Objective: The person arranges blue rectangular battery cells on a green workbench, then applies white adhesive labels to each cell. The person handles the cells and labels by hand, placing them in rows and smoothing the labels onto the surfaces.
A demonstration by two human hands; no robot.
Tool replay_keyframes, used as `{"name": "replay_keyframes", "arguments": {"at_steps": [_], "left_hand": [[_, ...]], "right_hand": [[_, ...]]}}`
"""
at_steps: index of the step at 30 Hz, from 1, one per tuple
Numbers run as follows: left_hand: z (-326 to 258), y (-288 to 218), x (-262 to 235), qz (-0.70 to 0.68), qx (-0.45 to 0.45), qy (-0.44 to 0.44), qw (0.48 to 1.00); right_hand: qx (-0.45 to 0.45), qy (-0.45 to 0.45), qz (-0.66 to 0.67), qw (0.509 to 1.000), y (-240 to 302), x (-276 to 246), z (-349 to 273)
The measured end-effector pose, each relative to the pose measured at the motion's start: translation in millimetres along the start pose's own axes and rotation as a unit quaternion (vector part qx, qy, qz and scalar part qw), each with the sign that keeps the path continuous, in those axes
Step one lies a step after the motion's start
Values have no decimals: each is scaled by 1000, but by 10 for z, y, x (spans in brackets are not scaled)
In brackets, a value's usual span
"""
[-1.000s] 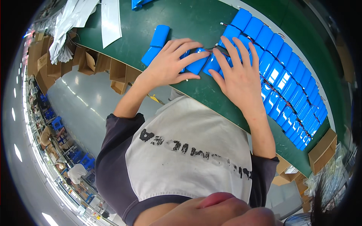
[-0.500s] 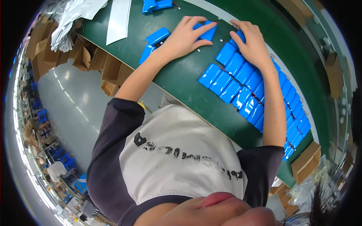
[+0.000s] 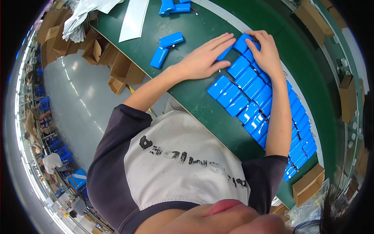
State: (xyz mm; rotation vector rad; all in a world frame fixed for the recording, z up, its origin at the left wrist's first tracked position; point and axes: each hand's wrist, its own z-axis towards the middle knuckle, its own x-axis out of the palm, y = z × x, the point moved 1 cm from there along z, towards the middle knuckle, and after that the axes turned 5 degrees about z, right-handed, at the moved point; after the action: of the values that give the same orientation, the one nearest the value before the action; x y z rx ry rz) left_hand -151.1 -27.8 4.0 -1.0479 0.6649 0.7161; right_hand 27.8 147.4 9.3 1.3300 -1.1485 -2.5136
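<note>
Blue packs [image 3: 237,105] lay in rows on the green table [image 3: 194,93]

The left hand [image 3: 208,56] was spread wide over one pack [image 3: 225,54], the right hand [image 3: 269,54] curled at the rows' far corner; whether either gripped, I couldn't tell.

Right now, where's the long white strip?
In the head view, the long white strip lies at the upper left on the green table, between the white sheets and the blue battery packs at the top edge.
</note>
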Motion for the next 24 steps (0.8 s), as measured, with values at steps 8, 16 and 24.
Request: {"name": "replay_keyframes", "arguments": {"at_steps": [8,16,24], "left_hand": [[65,-310,252,48,-25,-33,998],[-34,-180,107,42,-46,-64,996],[-84,-211,27,-47,16,7,999]], "right_hand": [[24,20,17,999,52,-19,-17],[19,16,-17,1000,90,-3,-60],[29,-20,-22,999,-30,89,-37]]}}
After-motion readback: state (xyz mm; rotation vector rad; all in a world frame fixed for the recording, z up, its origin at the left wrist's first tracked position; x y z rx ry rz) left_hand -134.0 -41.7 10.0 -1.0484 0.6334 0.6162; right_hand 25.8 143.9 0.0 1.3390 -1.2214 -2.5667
